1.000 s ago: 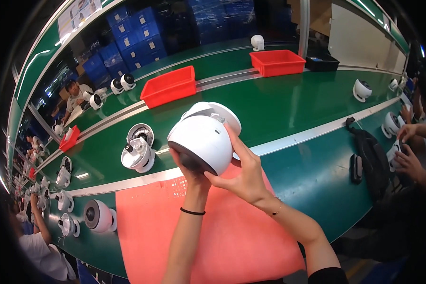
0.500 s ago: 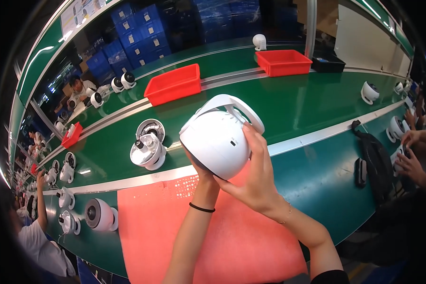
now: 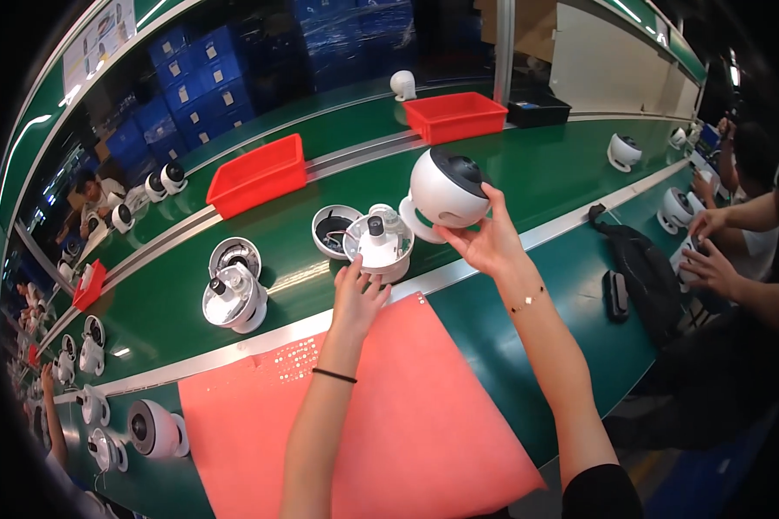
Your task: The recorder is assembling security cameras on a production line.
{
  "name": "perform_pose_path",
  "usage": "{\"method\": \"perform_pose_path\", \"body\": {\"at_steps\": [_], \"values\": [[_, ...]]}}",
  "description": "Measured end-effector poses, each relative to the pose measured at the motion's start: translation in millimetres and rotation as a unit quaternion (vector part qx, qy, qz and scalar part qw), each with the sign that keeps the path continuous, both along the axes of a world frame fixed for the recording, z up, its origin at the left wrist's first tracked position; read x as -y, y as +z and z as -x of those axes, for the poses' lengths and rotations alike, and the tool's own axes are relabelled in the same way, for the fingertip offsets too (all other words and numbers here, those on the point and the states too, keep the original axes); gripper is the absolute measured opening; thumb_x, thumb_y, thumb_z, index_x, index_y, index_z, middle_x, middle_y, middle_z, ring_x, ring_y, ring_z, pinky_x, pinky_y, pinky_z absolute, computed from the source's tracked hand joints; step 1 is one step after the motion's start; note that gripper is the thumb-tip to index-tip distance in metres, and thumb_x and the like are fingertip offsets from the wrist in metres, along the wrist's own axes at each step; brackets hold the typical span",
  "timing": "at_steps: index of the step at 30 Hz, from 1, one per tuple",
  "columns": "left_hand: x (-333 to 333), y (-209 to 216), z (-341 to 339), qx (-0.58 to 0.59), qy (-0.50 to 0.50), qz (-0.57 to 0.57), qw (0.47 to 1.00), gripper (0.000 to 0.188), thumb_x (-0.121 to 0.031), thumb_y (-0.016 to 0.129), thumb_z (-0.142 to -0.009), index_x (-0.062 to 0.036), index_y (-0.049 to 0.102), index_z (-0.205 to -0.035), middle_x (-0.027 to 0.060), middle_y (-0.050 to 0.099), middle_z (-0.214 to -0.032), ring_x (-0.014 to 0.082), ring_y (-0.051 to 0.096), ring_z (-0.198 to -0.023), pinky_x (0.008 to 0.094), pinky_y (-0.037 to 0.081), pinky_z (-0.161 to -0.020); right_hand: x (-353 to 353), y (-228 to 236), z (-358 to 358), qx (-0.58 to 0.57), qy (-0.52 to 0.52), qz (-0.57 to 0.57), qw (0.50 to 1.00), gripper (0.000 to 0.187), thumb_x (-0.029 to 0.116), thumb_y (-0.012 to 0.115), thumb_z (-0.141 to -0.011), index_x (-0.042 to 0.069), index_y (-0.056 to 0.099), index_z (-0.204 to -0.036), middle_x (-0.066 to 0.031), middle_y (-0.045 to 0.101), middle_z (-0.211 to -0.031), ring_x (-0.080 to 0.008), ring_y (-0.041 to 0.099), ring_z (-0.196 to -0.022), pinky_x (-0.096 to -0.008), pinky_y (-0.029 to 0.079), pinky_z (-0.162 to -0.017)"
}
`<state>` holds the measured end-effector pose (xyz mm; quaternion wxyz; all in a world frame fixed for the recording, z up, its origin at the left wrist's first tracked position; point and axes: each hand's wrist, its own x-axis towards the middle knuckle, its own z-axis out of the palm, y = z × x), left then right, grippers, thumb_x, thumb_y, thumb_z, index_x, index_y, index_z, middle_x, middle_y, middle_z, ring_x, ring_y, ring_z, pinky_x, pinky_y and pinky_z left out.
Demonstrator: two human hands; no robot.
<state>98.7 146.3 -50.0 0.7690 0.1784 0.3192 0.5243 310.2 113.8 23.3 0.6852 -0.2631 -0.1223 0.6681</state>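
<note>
My right hand (image 3: 491,240) is closed around the side of a white ball-shaped camera (image 3: 446,192) with a black front. It is held up over the green belt, its ring-shaped white stand hanging at its left. My left hand (image 3: 359,292) has its fingers spread, right in front of an opened camera (image 3: 381,251) on the belt; I cannot tell if the fingertips touch it. That unit shows a white inside with a black lens barrel, and its rear shell (image 3: 333,232) lies beside it. Another opened camera (image 3: 235,298) stands to the left.
A pink mat (image 3: 389,406) lies on the green bench under my forearms. Red trays (image 3: 264,177) and a black tray (image 3: 541,112) stand beyond the belt. A finished-looking camera (image 3: 157,430) sits left of the mat. On the right are a black bag (image 3: 649,281) and a co-worker's hands (image 3: 710,259).
My left hand has let go of the camera and moved to the opened unit. My right hand alone holds the camera, now turned with its black front up and carried over the belt.
</note>
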Motion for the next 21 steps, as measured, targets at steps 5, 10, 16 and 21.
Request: {"method": "perform_pose_path", "body": {"at_steps": [5,10,16,21], "values": [[-21.4,-19.5,-19.1,-0.017,-0.044,-0.063,0.997,0.070,-0.015,0.061,-0.081,-0.0139,0.013,-0.132,0.0151,0.028,-0.132,0.0306,0.036,-0.121,0.0493,0.033,-0.097,-34.9,-26.3,-19.5,0.015,-0.094,0.025,0.995,0.080,0.040,0.069,-0.070,-0.002,0.028,-0.125,-0.0206,0.032,-0.125,-0.0373,0.041,-0.114,-0.0447,0.045,-0.092],[-16.1,-22.5,-9.5,-0.015,-0.008,-0.070,0.997,0.053,-0.014,0.055,-0.081,-0.0079,0.027,-0.127,0.0170,0.040,-0.123,0.0298,0.045,-0.114,0.0418,0.039,-0.096,-75.4,-91.0,-38.1,0.101,-0.067,-0.009,0.993,0.081,0.044,0.070,-0.072,0.001,0.031,-0.129,-0.0197,0.035,-0.126,-0.0345,0.044,-0.113,-0.0455,0.040,-0.096],[36.7,24.1,36.5,-0.178,-0.107,-0.107,0.972,0.059,-0.040,0.046,-0.083,0.0039,0.041,-0.122,0.0180,0.056,-0.111,0.0257,0.056,-0.103,0.0376,0.044,-0.090,-80.5,-92.2,-41.4,0.484,-0.252,0.101,0.832,0.103,0.042,0.075,-0.067,0.000,0.010,-0.135,-0.0222,0.026,-0.130,-0.0361,0.039,-0.114,-0.0456,0.034,-0.096],[49.3,24.6,99.5,-0.203,-0.154,-0.178,0.950,0.055,-0.035,0.043,-0.084,0.0074,0.044,-0.120,0.0173,0.055,-0.116,0.0256,0.055,-0.105,0.0341,0.043,-0.091,-2.7,-78.4,4.5,0.804,-0.215,-0.339,0.439,0.097,0.015,0.078,-0.056,0.012,0.022,-0.136,-0.0221,0.019,-0.131,-0.0427,0.025,-0.120,-0.0484,0.028,-0.099]]}}
